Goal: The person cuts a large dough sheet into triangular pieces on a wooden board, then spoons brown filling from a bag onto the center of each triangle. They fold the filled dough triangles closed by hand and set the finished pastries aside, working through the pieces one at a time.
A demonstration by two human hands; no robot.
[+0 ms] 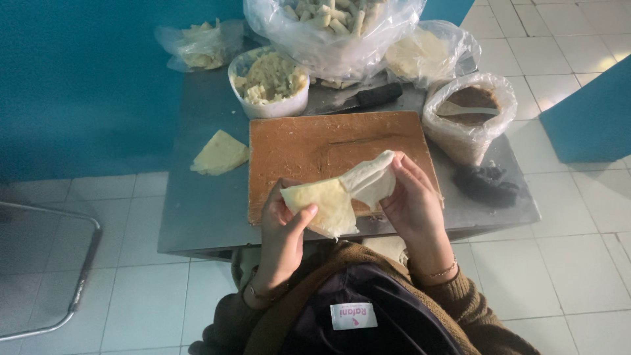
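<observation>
Two hands worked above the grey desk (197, 217) and its brown cutting board (309, 144). The pastry sheet (335, 197) hung between them, clear of the board: thin, limp, likely tear-prone, best pinched at edges. Left hand (284, 227) gripped its folded part; right hand (411, 204) pinched the upper flap.
</observation>
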